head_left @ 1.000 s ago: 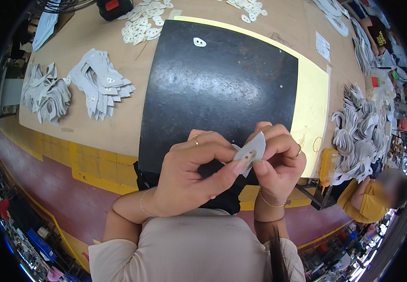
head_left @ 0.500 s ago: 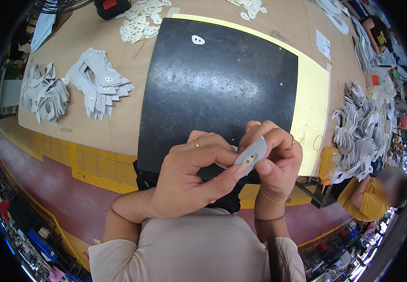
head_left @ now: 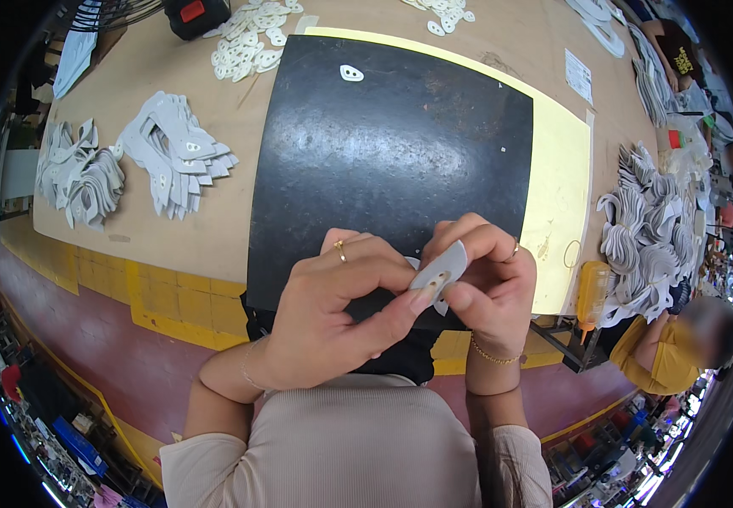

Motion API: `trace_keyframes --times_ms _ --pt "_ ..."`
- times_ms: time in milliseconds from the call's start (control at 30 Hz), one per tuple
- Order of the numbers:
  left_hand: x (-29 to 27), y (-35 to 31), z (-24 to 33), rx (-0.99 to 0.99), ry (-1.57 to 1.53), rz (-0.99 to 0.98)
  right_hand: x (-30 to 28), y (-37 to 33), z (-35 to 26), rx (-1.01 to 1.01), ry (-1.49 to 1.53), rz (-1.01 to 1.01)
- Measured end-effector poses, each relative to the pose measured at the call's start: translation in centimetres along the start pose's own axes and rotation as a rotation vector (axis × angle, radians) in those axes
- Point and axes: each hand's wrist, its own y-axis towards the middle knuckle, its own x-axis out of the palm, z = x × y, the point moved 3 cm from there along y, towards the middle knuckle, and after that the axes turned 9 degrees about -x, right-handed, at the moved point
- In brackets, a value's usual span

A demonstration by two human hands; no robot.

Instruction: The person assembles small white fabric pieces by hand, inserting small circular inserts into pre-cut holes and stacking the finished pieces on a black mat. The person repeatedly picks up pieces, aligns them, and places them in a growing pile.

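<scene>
Both hands pinch one light-grey, flexible cut piece point(head_left: 449, 264) above the near edge of a black mat point(head_left: 383, 169). A small oval patch with holes shows on the piece's face. My left hand point(head_left: 328, 300) grips its lower left part with thumb against fingers; the rest of those fingers curl behind it. My right hand point(head_left: 498, 288) pinches the right side, thumb in front. More grey material shows under the thumbs, partly hidden by the hands. A loose cream oval piece with holes point(head_left: 351, 74) lies on the mat's far left.
Stacked grey cut pieces point(head_left: 176, 148) and a second pile point(head_left: 83, 178) lie at left. Small cream pieces point(head_left: 252, 38) are heaped at the back. At right are yellow sheet point(head_left: 561, 195), a yellow glue bottle point(head_left: 592, 292), many grey pieces point(head_left: 646, 237) and a person in yellow point(head_left: 667, 360).
Both hands and the held piece have shifted slightly to the left. The piece is turned a little, and both hands keep their pinch on it.
</scene>
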Motion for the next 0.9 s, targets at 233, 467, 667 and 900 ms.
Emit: trace_keyframes --times_ms 233,467,667,900 --pt "0.17 -0.02 0.04 0.025 0.021 0.033 0.25 -0.02 0.13 -0.011 -0.052 -0.005" --pt "0.18 -0.01 0.06 0.025 0.008 0.035 -0.01 0.00 0.10 -0.009 0.010 -0.023" --pt "0.24 0.01 0.23 0.031 0.019 0.025 0.00 -0.16 -0.08 -0.006 0.011 -0.003" --pt "0.36 0.16 0.09 0.063 0.080 0.022 -0.18 -0.27 -0.44 -0.026 -0.088 -0.028"
